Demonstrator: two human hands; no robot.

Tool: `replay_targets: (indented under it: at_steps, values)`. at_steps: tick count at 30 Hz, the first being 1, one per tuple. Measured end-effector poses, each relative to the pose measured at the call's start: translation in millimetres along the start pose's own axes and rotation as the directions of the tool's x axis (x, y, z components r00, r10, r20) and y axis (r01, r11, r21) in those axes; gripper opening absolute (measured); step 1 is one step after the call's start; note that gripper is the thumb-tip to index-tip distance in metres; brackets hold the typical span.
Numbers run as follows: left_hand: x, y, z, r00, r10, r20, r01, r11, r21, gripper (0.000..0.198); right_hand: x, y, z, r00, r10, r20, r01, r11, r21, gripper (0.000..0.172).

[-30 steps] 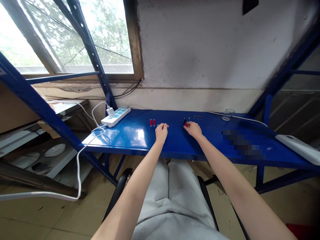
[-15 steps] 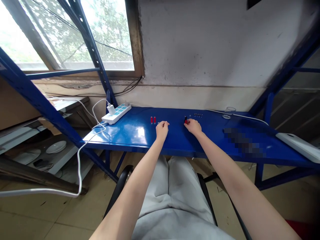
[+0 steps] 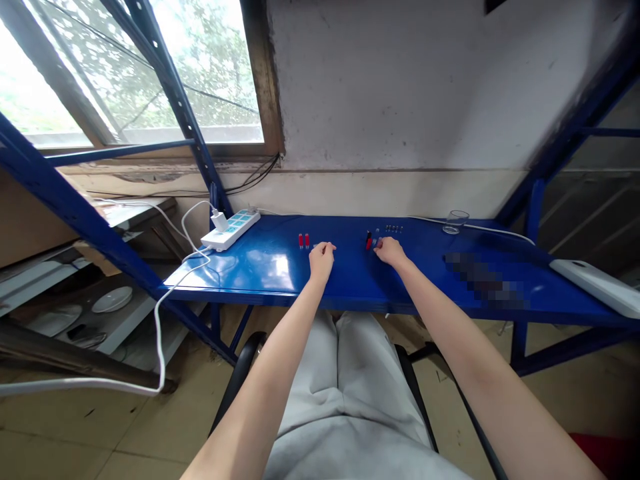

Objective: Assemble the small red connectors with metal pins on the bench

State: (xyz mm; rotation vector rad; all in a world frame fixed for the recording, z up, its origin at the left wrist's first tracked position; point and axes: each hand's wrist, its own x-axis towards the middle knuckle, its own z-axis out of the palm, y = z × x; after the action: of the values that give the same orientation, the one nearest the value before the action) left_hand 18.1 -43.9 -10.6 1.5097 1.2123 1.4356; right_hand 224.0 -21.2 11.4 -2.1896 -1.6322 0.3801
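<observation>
My left hand is over the blue table, its fingers curled together in a pinch. What they hold, if anything, is too small to make out. Just left of it, two small red cylinders with pale ends stand side by side. My right hand has its fingertips together at a tiny bluish or clear piece that I cannot identify. Beside those fingertips, on the left, is a small red and black piece. Several tiny metallic pieces form a row behind the right hand.
A white power strip with a plugged-in charger lies at the table's left end. Toward the right back stands a clear glass. A blurred dark object and a white flat device lie farther right. Blue posts frame both sides.
My right hand has shifted slightly right, away from the red and black piece, which now shows more fully. The left hand stays pinched in nearly the same place. The view has moved slightly.
</observation>
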Motion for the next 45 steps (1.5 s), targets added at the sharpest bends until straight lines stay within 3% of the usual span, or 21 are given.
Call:
replay_targets:
  at_steps: [10, 16, 19, 21, 24, 27, 33, 38, 45]
  values:
    - [-3, 3, 1.2, 1.0, 0.016, -0.008, -0.016, 0.999, 0.032, 0.03, -4, 8, 6, 0.995, -0.021, -0.095, 0.027, 0.997, 0.067, 0.018]
    - [-4, 7, 3.8, 0.989, 0.149, -0.021, -0.142, 0.969, 0.203, 0.026, -4, 7, -3, 0.998, -0.033, -0.052, 0.035, 0.999, 0.036, 0.026]
    - [-2, 6, 8.8, 0.957, 0.28, 0.076, -0.288, 0.881, 0.376, 0.026, -9, 12, -11, 1.0, -0.013, 0.018, 0.012, 0.999, 0.048, 0.039]
    - [1, 5, 12.9, 0.924, 0.327, 0.198, -0.382, 0.771, 0.51, 0.036, -16, 16, -16, 1.0, -0.016, 0.027, 0.014, 0.997, 0.072, 0.034]
    - [10, 4, 18.5, 0.916, 0.233, 0.327, -0.399, 0.626, 0.67, 0.055, -31, 23, -22, 0.999, -0.04, -0.028, 0.043, 0.994, 0.103, 0.021]
    - [22, 4, 21.9, 0.948, 0.07, 0.31, -0.3, 0.524, 0.797, 0.066, -47, 26, -27, 0.991, -0.078, -0.108, 0.089, 0.992, 0.094, 0.022]
    - [42, 6, 21.1, 0.963, -0.139, 0.231, -0.151, 0.432, 0.889, 0.051, -71, 17, -38, 0.968, -0.154, -0.2, 0.182, 0.975, 0.13, 0.025]
    - [49, 12, 18.2, 0.95, -0.121, 0.289, -0.226, 0.377, 0.898, 0.028, -82, 2, -42, 0.945, -0.221, -0.241, 0.263, 0.951, 0.162, 0.024]
    - [55, 15, 15.1, 0.944, -0.077, 0.322, -0.266, 0.402, 0.876, 0.028, -84, -17, -28, 0.913, -0.355, -0.202, 0.396, 0.891, 0.221, 0.029]
